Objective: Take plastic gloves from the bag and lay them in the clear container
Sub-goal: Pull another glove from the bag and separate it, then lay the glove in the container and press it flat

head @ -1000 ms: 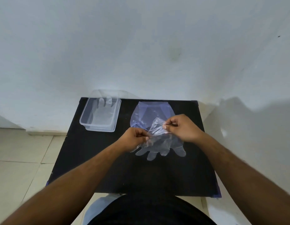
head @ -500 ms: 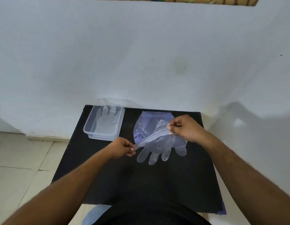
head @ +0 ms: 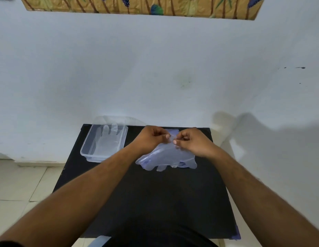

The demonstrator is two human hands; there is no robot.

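A pile of thin clear plastic gloves (head: 166, 157) lies at the back middle of the black table (head: 155, 202), fingers pointing towards me. The bag under them is mostly hidden; a bluish edge of the bag (head: 174, 131) shows between my hands. My left hand (head: 153, 138) and my right hand (head: 192, 141) are close together above the pile's far end, each pinching the cuff of a glove. The clear container (head: 87, 148) stands at the back left with a glove (head: 107, 141) lying flat inside it.
A white wall rises right behind the table, with a patterned picture (head: 137, 5) high up. Pale tiled floor (head: 21, 184) lies to the left of the table. My dark shirt (head: 155, 239) fills the bottom middle.
My left hand moved up and right from the glove fingers to meet my right hand at the cuff end. The stretched glove now lies slack on the pile. The camera tilted up.
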